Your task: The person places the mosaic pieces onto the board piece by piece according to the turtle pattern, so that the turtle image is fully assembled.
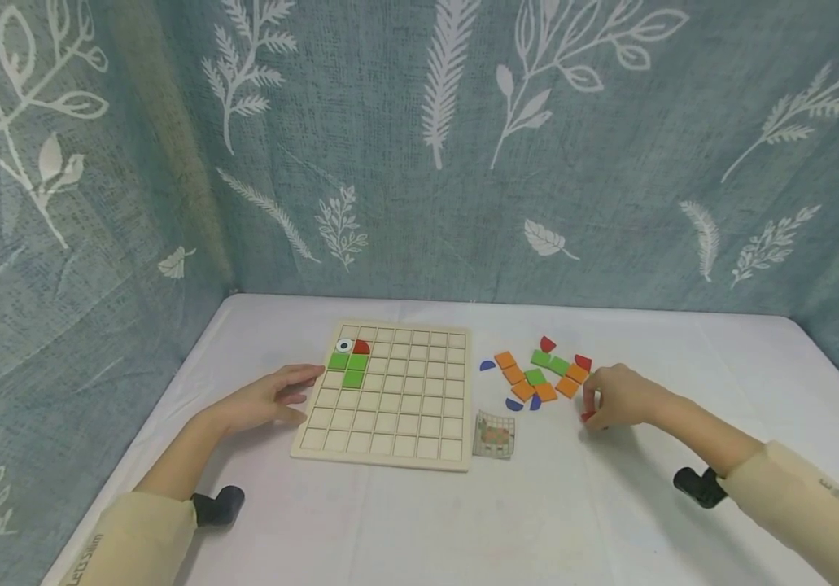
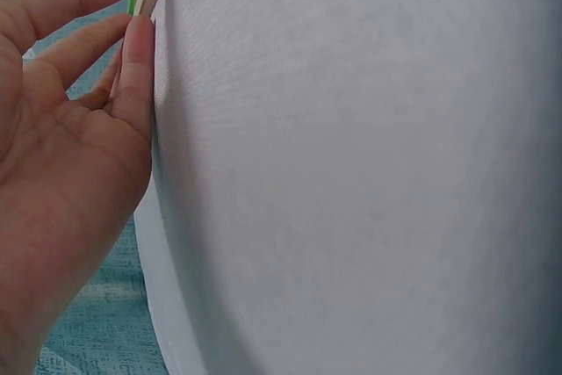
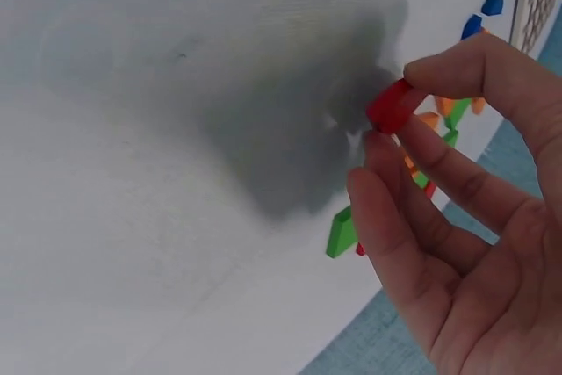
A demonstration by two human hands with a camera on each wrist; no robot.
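My right hand (image 1: pixel 620 397) pinches a small red piece (image 3: pixel 391 106) between thumb and fingertips, just above the white table, right of the loose pieces. My left hand (image 1: pixel 268 399) rests at the left edge of a pale gridded board (image 1: pixel 404 399), its fingers loosely extended and touching the rim. In the board's upper left lie a round eye tile (image 1: pixel 344 346), a red quarter-round tile (image 1: pixel 362 347) and several green square tiles (image 1: pixel 353 378). A small pattern card (image 1: pixel 495 435) lies against the board's right side.
Loose orange squares (image 1: pixel 513 374), green squares (image 1: pixel 559 365), blue half-rounds (image 1: pixel 513 404) and red quarter-rounds (image 1: pixel 548 344) are scattered right of the board. Behind the table (image 1: pixel 404 521) hangs a blue leaf-patterned curtain (image 1: pixel 390 203).
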